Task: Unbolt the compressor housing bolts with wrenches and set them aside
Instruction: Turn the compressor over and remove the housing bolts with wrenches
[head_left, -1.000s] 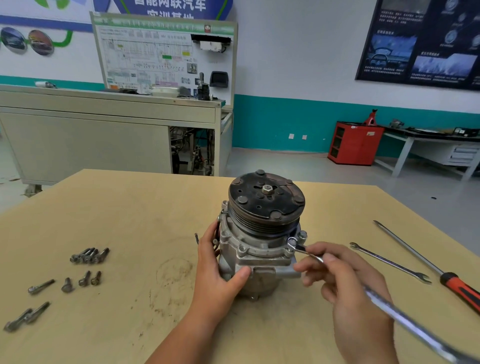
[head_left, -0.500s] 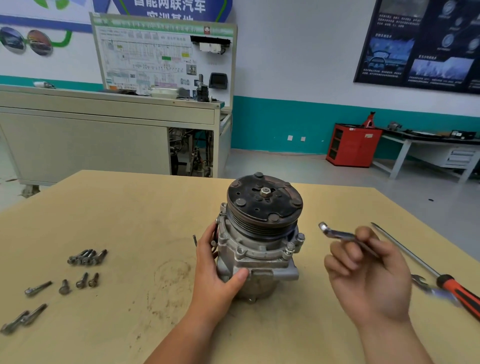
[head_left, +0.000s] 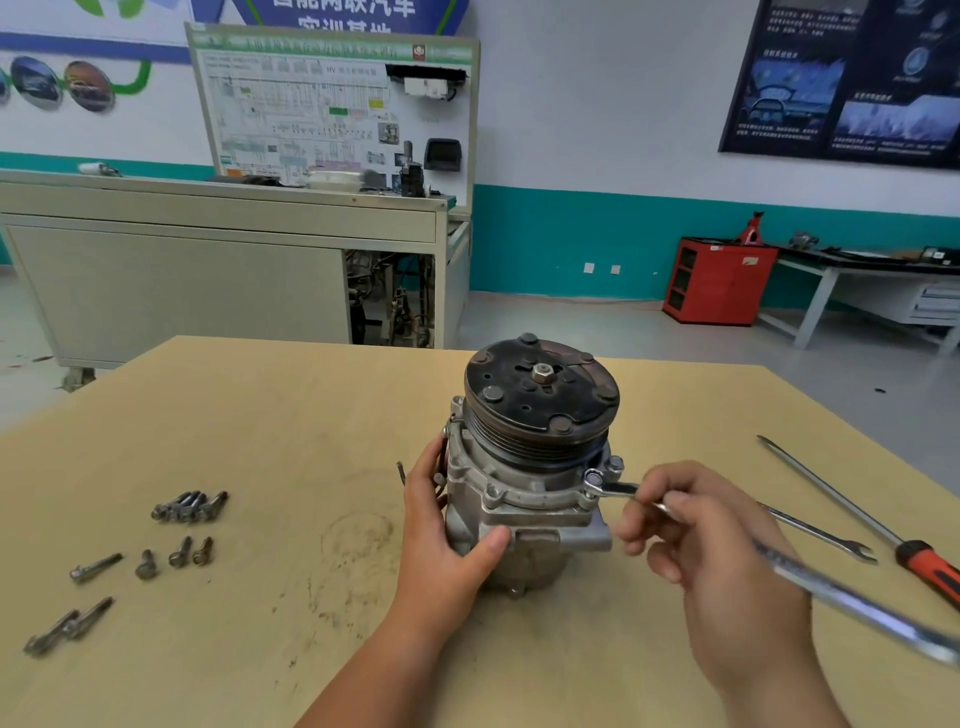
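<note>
A grey compressor (head_left: 524, 499) with a black pulley on top stands upright in the middle of the wooden table (head_left: 291, 415). My left hand (head_left: 447, 540) grips its housing from the left, thumb across the front. My right hand (head_left: 711, 551) holds a long silver wrench (head_left: 831, 587), whose ring end sits on a housing bolt (head_left: 592, 478) at the compressor's right flange. Another flange bolt (head_left: 615, 462) stands just behind it. Several removed bolts (head_left: 189, 506) lie on the table at the left.
More loose bolts (head_left: 171, 556) and a pair (head_left: 67, 626) lie near the left edge. A thin open-end wrench (head_left: 826, 535) and a long red-handled screwdriver (head_left: 857, 509) lie on the table at the right. Beyond the table stands a grey workbench (head_left: 208, 270).
My right hand, which had lifted the wrench off and swung it out to the right, has brought its ring end back onto the flange bolt. My left hand kept its grip.
</note>
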